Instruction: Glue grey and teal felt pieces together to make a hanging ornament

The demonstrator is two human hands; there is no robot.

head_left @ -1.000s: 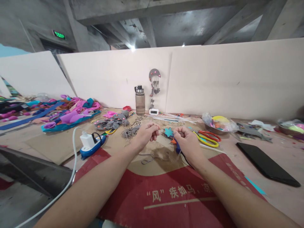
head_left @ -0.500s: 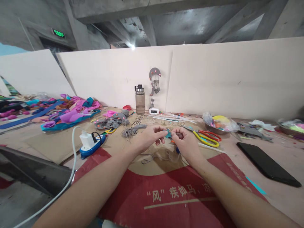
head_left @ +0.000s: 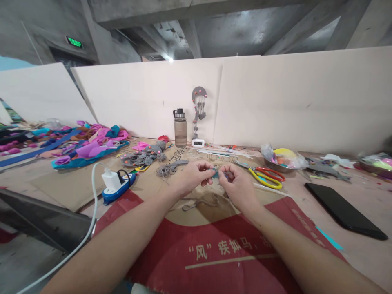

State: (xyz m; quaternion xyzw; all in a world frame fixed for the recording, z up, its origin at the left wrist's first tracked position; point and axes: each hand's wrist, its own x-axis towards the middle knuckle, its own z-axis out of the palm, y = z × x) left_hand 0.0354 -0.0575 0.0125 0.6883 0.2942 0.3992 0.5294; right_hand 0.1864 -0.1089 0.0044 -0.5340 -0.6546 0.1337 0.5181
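Observation:
My left hand is closed in a pinch on a small teal piece, which looks like felt. My right hand meets it from the right, its thumb and forefinger pressed together at the edge of the piece. A bit of dark blue shows between those right fingers, too small to name. Both hands hover over a red and tan cardboard sheet. Beneath them lies a loose grey cord. Left of the left hand is a tangle of grey yarn.
Yellow-handled pliers and red-handled scissors lie to the right, near a black phone. A bottle, a small white clock and a grey moon-shaped hanging are behind. Left are a blue power strip and grey felt pieces.
My right fingers have shifted slightly and drawn closer to the teal piece. The orange and blue bits under the right hand no longer hang in view there. My left hand has barely moved.

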